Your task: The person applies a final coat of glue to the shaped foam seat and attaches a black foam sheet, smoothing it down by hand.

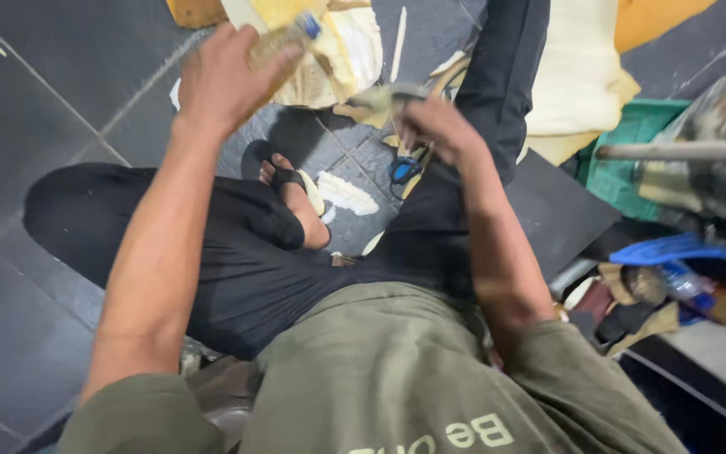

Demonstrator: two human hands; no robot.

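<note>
Dark grey floor tiles [35, 109] run under a seated person in black trousers, with cream foam scraps [342, 50] strewn ahead. Raised at upper left, the left hand [224, 80] curls closed around a small plastic bottle [283, 42] whose blue cap points up and to the right, its long axis slanting toward the right hand [434, 126]. That hand sits lower and to the right, near but apart, fingers pinched on a pale, blurred piece [380, 102] I cannot identify. Blur also hides the bottle's contents and whether the cap is on tight. Blue-handled scissors [402, 168] lie just below the right hand, partly covered.
</note>
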